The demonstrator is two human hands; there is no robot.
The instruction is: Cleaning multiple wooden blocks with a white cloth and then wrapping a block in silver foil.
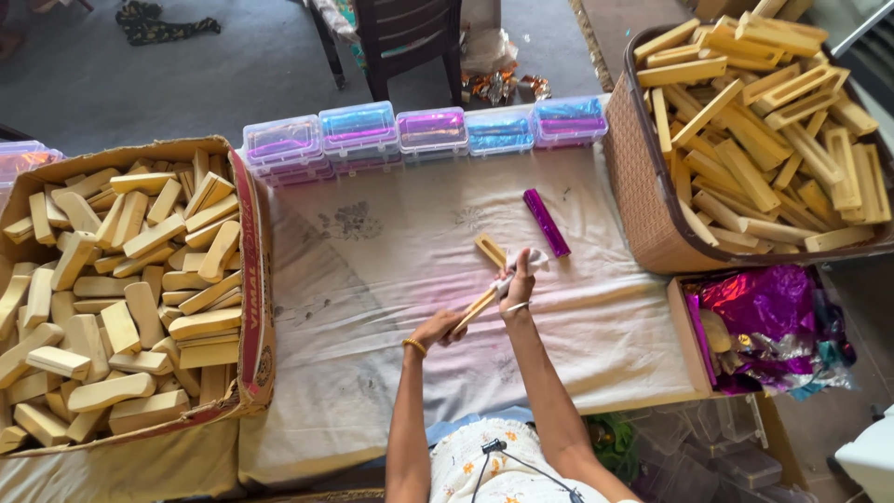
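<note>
Craft workshop: boxes of wooden blocks

Matt pale wooden stick, soft white cloth, glossy purple foil-wrapped bar, matt wrinkled fabric table cover, rough brown cardboard box, woven brown plastic basket, shiny clear plastic cases, crinkled metallic foil sheets

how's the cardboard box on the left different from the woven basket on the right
The cardboard box is plain brown with soft, bent flaps; the woven basket is stiff with a dark rim. The box's wooden pieces look short and rounded, the basket's sticks long and squared. Both are piled full of pale yellowish wood and flank the cloth-covered table.
</note>
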